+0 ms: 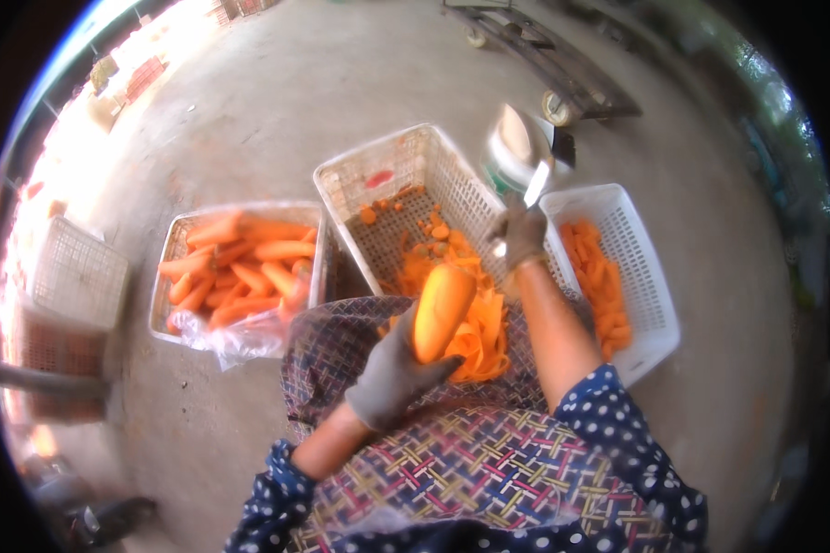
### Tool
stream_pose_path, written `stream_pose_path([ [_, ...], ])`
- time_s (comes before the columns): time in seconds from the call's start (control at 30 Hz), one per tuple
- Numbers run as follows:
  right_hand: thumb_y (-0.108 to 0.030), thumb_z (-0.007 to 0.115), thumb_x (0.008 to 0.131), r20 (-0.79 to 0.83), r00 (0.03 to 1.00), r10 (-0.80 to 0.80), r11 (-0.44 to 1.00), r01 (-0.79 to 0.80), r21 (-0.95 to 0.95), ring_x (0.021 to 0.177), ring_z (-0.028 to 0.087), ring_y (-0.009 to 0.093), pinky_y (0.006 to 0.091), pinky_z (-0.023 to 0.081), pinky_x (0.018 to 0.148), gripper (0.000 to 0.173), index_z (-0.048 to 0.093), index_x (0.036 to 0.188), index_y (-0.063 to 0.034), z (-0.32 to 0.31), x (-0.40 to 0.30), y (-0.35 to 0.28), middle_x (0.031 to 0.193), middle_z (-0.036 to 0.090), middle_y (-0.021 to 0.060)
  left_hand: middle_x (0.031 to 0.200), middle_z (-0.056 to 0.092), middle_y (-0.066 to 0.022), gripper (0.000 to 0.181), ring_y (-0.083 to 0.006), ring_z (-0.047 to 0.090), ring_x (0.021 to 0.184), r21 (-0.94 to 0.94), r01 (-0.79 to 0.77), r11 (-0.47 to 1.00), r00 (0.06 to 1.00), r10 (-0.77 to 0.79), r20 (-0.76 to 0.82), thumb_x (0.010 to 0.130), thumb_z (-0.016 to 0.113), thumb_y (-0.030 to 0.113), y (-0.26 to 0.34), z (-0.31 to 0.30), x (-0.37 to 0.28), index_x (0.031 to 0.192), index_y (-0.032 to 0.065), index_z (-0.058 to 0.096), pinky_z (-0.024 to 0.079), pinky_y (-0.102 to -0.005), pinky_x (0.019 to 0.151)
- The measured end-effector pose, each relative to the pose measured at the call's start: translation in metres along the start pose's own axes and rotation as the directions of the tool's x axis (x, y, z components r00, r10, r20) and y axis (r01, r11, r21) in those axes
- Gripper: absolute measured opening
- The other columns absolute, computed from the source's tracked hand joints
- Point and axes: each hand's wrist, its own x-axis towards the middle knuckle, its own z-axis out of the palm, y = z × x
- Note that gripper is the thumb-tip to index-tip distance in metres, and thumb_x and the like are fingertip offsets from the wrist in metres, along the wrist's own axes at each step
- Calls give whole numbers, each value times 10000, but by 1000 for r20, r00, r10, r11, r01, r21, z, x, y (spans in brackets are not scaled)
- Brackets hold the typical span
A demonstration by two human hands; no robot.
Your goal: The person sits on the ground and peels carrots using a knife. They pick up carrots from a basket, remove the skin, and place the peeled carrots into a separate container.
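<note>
A thick orange carrot [445, 311] is held in my gloved left hand [394, 370], its rounded end pointing up and away from me. My right hand [522, 231], in a dark glove, grips a hand tool with a pale, shiny blade [539, 183]; blur hides whether it is a peeler or a knife. That hand is over the right side of a plastic crate [422, 148], apart from the carrot. Long carrot peelings [484, 339] lie in a heap beneath the carrot, running from the crate to my patterned apron [484, 463]. Cut carrot ends [439, 231] lie on the crate's bottom.
On the left, a crate [161, 290] holds many whole carrots [249, 263], with a clear plastic bag [228, 339] at its near edge. A white basket [646, 276] on the right contains orange carrots [598, 283]. Beyond stand a white bucket [515, 148] and a wheeled cart [560, 62].
</note>
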Motion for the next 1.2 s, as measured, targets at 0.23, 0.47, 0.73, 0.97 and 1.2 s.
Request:
stream_pose_path([
  [0.23, -293, 648, 949, 152, 979, 136, 925, -180, 334, 441, 450, 125, 324, 502, 458, 254, 597, 964, -44, -2, -66, -42, 572, 426, -18, 858, 629, -121, 404, -199, 621, 680, -676, 485, 554, 873, -268, 407, 826, 727, 240, 6, -8, 18, 1080, -38, 581, 520, -311, 595],
  [0.47, -334, 466, 1049, 448, 741, -501, 864, 460, 205, 436, 441, 52, 246, 472, 427, 323, 620, 1095, -53, 36, -98, -21, 540, 445, -40, 835, 614, -90, 276, -159, 593, 654, -485, 560, 672, 828, -429, 362, 836, 714, 137, 4, 7, 26, 1026, -13, 581, 513, -290, 587],
  [0.73, -259, 631, 915, 63, 998, 14, 972, -29, 233, 442, 515, 111, 288, 530, 480, 225, 604, 875, -40, -14, -28, -18, 530, 480, -17, 1291, 542, -133, 847, -196, 522, 1179, -279, 40, 959, 998, -26, 56, 785, 775, 76, 24, -5, 0, 1488, -1, 308, 451, -321, 1005],
  [0.97, -262, 569, 1001, 330, 931, -157, 871, -27, 491, 467, 435, 103, 336, 516, 546, 216, 625, 1081, -69, 15, -107, -50, 577, 399, -32, 904, 643, -123, 349, -168, 614, 643, -643, 504, 577, 858, -419, 297, 824, 713, 53, -9, 3, 22, 1119, -20, 540, 526, -307, 557],
  [1.2, -238, 538, 1003, 210, 966, -154, 986, 137, 93, 431, 492, 120, 284, 435, 393, 258, 571, 977, 17, 46, -58, -18, 625, 531, 29, 789, 609, -48, 380, -129, 582, 580, -468, 565, 679, 825, -479, 301, 825, 742, 109, -9, 12, 6, 1135, -5, 555, 476, -264, 526],
])
